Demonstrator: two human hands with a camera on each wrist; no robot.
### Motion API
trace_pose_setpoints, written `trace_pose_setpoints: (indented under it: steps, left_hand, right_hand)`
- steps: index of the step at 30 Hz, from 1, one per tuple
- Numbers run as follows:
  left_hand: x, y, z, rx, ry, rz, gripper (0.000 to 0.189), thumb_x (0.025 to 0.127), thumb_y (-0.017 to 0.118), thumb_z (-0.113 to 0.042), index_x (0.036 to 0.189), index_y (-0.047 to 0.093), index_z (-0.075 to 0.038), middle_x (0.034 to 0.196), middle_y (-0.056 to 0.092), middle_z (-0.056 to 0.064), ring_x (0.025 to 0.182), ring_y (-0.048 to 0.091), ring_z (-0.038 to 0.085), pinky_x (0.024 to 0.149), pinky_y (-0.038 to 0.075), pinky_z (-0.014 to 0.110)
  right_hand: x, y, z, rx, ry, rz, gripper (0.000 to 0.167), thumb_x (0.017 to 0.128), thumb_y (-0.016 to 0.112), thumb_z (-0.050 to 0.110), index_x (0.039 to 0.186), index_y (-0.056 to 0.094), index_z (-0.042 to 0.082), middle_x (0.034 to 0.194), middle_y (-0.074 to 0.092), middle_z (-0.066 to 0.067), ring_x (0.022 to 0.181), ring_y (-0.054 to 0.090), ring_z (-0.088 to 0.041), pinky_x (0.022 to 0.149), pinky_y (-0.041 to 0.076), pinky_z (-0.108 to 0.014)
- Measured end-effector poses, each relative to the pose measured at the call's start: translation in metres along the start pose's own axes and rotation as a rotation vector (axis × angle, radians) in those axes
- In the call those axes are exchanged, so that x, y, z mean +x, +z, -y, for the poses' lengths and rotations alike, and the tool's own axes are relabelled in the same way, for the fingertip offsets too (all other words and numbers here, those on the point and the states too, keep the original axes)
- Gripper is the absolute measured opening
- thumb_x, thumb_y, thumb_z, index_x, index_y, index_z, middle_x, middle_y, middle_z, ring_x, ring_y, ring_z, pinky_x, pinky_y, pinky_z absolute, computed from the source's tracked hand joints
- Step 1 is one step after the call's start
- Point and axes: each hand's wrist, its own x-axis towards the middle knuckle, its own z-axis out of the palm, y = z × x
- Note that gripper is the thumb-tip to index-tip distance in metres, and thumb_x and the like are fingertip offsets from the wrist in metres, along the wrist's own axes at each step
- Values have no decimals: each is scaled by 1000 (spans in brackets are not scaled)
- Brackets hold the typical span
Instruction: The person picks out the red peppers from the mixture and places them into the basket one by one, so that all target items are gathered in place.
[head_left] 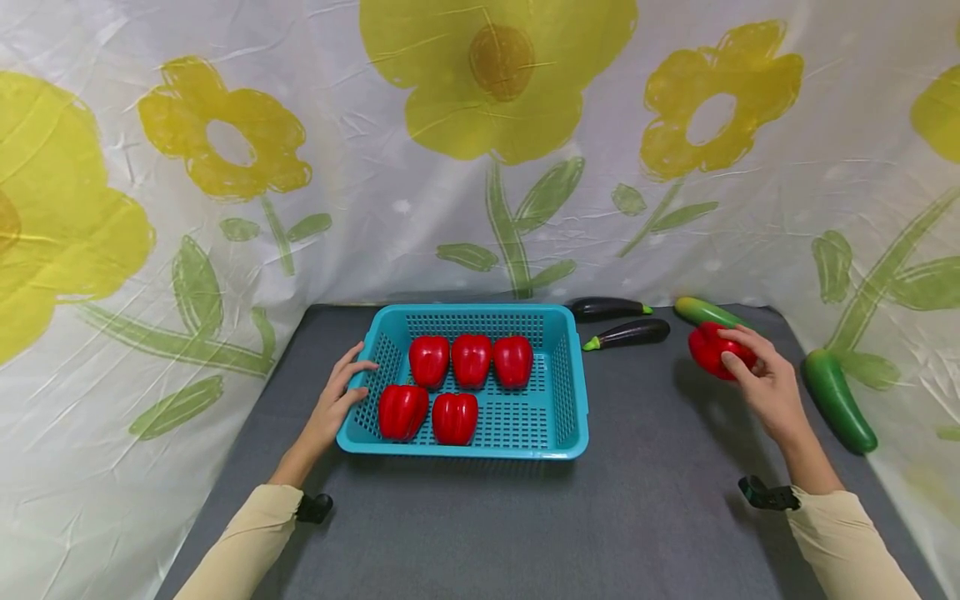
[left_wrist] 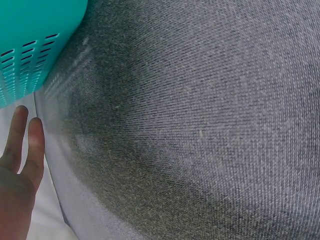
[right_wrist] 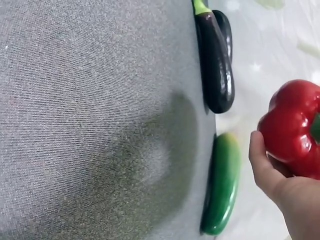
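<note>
My left hand [head_left: 332,408] is at the left rim of a blue perforated basket [head_left: 465,451], its fingertips touching the rim. In the left wrist view, two straight fingers [left_wrist: 34,150] show beside the basket's outer wall [left_wrist: 37,45]. Several red bell peppers [head_left: 472,361] sit inside the basket, towards its left and middle. Over at the right, my right hand [head_left: 767,381] holds another red bell pepper [head_left: 707,352] above the table. The right wrist view shows this pepper [right_wrist: 295,125] with its green stem end at the frame's edge and the thumb against its side.
Two dark eggplants [head_left: 632,333] lie right of the basket at the back of the grey table [head_left: 480,525]. A green cucumber [head_left: 705,312] lies behind the right hand, and another cucumber [head_left: 838,402] is along the right edge. A flowered sheet [head_left: 390,225] hangs behind.
</note>
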Motion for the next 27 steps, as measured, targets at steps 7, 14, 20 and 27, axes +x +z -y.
trace_pose_setpoints:
  steps: [7, 14, 20, 27]
  left_hand:
    - [1, 0, 1, 1, 2, 1, 36, 99, 47, 4, 134, 55, 5, 164, 20, 20, 144, 19, 42, 96, 35, 32]
    - [-1, 0, -1, -20, 3, 3, 36, 100, 46, 5, 135, 55, 5, 164, 19, 19, 145, 18, 42, 90, 38, 24]
    - [-2, 0, -1, -27, -1, 0, 36, 101, 45, 4, 136, 56, 2, 164, 19, 17, 145, 19, 41, 90, 40, 22]
    - [0, 0, 2, -2, 23, -3, 36, 99, 47, 6, 134, 55, 6, 163, 20, 22, 144, 18, 43, 96, 34, 28]
  right_hand:
    - [0, 4, 18, 10, -13, 82, 72, 83, 79, -5, 147, 47, 4, 141, 42, -12, 112, 46, -14, 80, 44, -17]
    - [1, 10, 31, -61, -59, 149, 78, 81, 80, -9, 149, 46, 5, 140, 41, -17, 118, 36, -12, 77, 44, -13]
    - [4, 13, 15, -64, -89, 241, 88, 82, 79, -7, 157, 37, 11, 141, 43, -23, 109, 50, -5, 75, 49, -15]
    - [8, 17, 4, -35, -74, 267, 85, 81, 83, -3, 152, 37, 9, 130, 57, -20, 100, 61, -5, 73, 54, -22]
